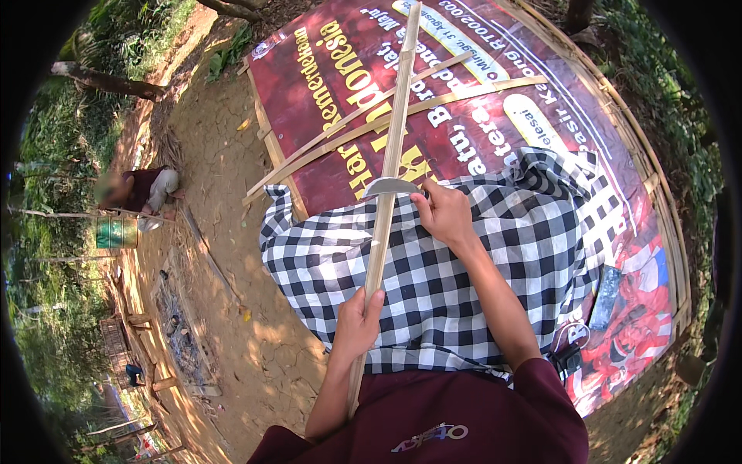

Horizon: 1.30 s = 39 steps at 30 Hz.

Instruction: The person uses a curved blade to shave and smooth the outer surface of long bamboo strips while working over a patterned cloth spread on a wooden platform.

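Note:
A long split bamboo strip [397,124] runs from beside my body up and away over my lap. Near its lower end my left hand [357,325] is closed around it, thumb lying along the strip. My right hand [446,216] grips a knife [393,186] by its handle, which the fingers mostly hide. The curved blade lies across the strip, touching it, well above my left hand. Beneath both hands a black-and-white checked cloth [448,301] covers my lap and part of a printed maroon banner [309,108].
Thinner bamboo strips [340,139] lie across the banner, which has a bamboo frame [630,131] along its edge. A dark flat object [605,298] rests at right. Farther left, another person [151,189] sits near a green drum [116,232]. A stick [209,251] lies on the dirt.

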Each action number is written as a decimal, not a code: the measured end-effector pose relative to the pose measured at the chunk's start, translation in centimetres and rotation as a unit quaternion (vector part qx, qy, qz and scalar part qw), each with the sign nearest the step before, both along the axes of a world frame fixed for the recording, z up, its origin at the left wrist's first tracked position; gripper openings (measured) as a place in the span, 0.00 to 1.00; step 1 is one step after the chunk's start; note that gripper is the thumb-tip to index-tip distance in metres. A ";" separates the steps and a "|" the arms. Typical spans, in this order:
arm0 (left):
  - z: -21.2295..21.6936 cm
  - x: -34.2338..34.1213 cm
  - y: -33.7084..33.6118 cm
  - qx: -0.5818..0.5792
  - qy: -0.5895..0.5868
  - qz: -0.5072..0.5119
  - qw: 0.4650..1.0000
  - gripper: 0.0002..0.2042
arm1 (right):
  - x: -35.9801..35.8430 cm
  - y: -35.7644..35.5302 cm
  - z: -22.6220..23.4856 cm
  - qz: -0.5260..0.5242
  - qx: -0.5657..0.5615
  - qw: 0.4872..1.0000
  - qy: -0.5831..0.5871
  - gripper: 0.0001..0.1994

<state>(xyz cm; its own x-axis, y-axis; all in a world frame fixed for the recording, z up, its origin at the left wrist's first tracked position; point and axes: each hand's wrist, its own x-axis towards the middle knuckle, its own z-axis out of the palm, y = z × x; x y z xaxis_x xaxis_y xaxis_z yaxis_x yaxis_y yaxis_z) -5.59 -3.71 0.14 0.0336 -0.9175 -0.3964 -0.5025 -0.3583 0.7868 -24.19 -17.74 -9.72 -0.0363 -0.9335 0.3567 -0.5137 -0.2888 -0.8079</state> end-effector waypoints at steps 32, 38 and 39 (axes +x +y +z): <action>-0.2 1.9 0.1 0.033 -0.006 -0.006 0.999 0.15 | 0.1 0.6 0.3 0.163 0.023 0.986 -0.005 0.19; 0.0 1.7 0.2 -0.019 -0.025 -0.014 0.999 0.16 | 0.0 0.5 -0.1 0.047 0.084 0.995 -0.036 0.20; 0.1 1.7 0.2 0.006 -0.032 -0.004 0.999 0.16 | -0.2 0.3 0.0 0.031 0.052 0.998 -0.005 0.21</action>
<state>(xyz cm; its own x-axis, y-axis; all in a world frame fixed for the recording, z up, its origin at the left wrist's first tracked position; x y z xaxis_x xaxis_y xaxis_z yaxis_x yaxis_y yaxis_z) -3.92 -3.48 0.20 0.0510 -0.9129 -0.4050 -0.5541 -0.3632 0.7490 -24.38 -17.41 -9.75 0.0190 -0.9660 0.2579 -0.4891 -0.2340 -0.8402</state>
